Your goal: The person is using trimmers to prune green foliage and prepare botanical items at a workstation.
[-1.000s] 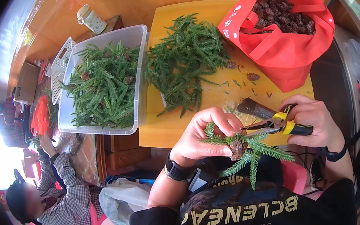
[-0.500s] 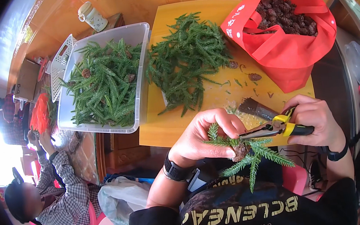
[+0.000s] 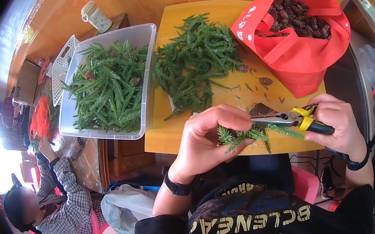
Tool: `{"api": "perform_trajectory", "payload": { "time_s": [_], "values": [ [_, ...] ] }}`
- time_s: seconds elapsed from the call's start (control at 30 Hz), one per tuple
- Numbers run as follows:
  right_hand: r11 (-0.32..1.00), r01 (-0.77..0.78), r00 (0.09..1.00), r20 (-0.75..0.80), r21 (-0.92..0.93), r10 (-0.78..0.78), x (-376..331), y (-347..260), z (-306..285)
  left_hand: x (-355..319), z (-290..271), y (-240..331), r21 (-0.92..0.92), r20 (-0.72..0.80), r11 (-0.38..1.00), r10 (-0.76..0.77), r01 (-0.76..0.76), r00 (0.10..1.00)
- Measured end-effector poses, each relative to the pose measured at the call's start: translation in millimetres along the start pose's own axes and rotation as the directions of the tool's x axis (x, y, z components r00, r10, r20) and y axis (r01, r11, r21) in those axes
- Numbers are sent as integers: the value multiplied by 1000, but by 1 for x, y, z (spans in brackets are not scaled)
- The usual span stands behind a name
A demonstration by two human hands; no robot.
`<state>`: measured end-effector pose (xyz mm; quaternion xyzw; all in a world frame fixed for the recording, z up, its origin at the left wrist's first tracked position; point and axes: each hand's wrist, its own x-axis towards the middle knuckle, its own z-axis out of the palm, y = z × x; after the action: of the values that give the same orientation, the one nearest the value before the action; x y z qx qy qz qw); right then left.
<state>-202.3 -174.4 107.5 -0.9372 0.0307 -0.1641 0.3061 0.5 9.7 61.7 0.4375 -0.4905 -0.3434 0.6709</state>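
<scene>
Between the thumb and fingers of my left hand [image 3: 211, 135] is an artificial pine sprig [image 3: 251, 136], its green needles pointing right. The pine cone seen on it earlier is now hidden. My right hand [image 3: 335, 121] is wrapped round the yellow and black handles of a pair of pliers [image 3: 294, 118]. The pliers' jaws reach left to my left fingertips, just above the sprig; what lies between the jaws is too small to tell. Behind the pliers, a dark flat piece [image 3: 261, 108] lies on the yellow board [image 3: 162, 141].
A heap of green sprigs [image 3: 199, 58] covers the board's middle. At its left stands a clear plastic tub [image 3: 146, 108] of sprigs with cones. A red bag [image 3: 299, 69] of pine cones [image 3: 297, 15] sits back right. Another person [image 3: 70, 213] works at far left.
My left hand has turned and lifted, bringing the sprig up and hiding its cone. The pliers have shifted slightly right and tilted. The other person's arms have moved a little.
</scene>
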Motion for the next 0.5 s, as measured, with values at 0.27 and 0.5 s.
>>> {"api": "perform_trajectory", "payload": {
  "time_s": [0.27,0.5],
  "values": [
    [986,-42,994,-109,-161,25,0,-16,9,8,14,5,730,-7,617,436,-293,900],
    [957,-285,953,-96,51,288,-9,-35,31,9,19,0,918,122,251,557,-306,822]
  ]
}}
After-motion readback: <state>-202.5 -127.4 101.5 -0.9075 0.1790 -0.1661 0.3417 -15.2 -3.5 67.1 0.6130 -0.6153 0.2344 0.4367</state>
